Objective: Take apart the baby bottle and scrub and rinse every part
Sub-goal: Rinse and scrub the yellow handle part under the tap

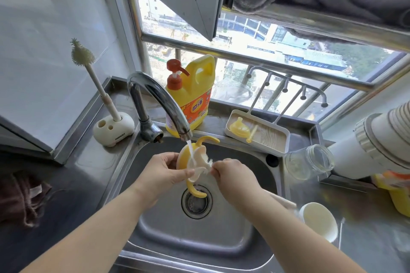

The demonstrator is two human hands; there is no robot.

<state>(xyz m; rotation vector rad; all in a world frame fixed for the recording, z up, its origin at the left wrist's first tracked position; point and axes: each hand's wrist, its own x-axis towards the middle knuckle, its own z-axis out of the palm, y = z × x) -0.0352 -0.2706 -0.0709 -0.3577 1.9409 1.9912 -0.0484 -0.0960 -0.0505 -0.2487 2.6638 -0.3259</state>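
The yellow plastic bottle collar with two curved handles (186, 163) is held over the middle of the stainless steel sink basin (221, 235), directly under the thin stream of water falling from the curved chrome tap (155, 93). The left hand (164, 173) grips the collar from the left, fingers and thumb curled round its rim, forearm coming up from the lower left. The right hand (233, 173) pinches a cream-coloured brush with short bristles (205, 163) against the collar's inner face, its long handle running back under the wrist; the forearm enters from the lower right. One handle arcs up towards the spout, the other hangs just above the round drain strainer (197, 201). The basin walls stand well apart from both hands. On the rim behind sits a white drying tray with wire pegs (281, 137) holding a yellow silicone teat (238, 127) and a straw piece; a clear glass bottle body (310, 162) lies on its side to the right. Behind the tap stands a yellow detergent jug with an orange pump (190, 95), its orange label lettering too small to read. At left, a white brush stand (114, 129) carries small dark writing I cannot make out.
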